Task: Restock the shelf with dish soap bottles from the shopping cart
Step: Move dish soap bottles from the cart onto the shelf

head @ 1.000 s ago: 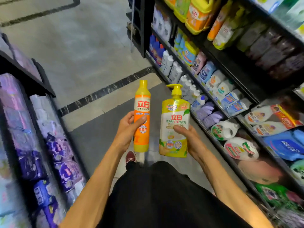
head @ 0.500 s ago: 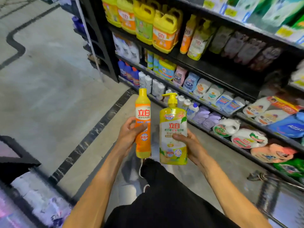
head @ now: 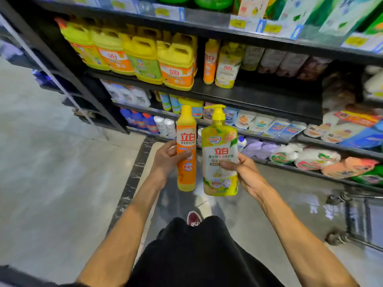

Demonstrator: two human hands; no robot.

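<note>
My left hand grips a slim orange dish soap bottle upright by its middle. Beside it, my right hand holds a wider yellow pump bottle upright, fingers wrapped round its label. Both bottles are in front of me, below the level of the black middle shelf. On that shelf stand one matching orange bottle and one yellow pump bottle, with dark bare shelf to their right. The shopping cart shows only as a metal frame with wheels at the right edge.
Large yellow jugs fill the left of the middle shelf. Lower shelves hold refill pouches and white and coloured bottles. A black upright post ends the shelving at the left. Grey floor lies to the left.
The view has swung right and up toward the shelving, bringing the middle shelf and the cart's frame into sight. Both hands keep the same hold on their bottles, which have risen slightly.
</note>
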